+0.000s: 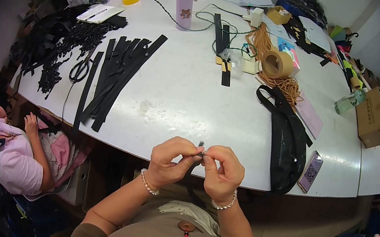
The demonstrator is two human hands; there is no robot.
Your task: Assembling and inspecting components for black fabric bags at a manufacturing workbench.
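Close to the table's front edge, my left hand (pixel 172 159) and my right hand (pixel 224 172) meet, each closed in a pinch. Between their fingertips is a narrow black strip (pixel 201 144). One short end pokes up above the fingers, and the rest seems to hang down between my hands. Fingers hide the exact spot being gripped, and any small part there is too small to make out. To the left lie several long flat black strips (pixel 125 77) in an overlapping bundle. Black-handled scissors (pixel 79 70) rest beside them.
A heap of small black pieces (pixel 86 33) covers the far left. At right are a black bag (pixel 283 139), a phone (pixel 310 172), a tape roll (pixel 278 65) and a cardboard box (pixel 374 118). A bottle (pixel 183 7) stands far back. Another person (pixel 19 150) sits at left.
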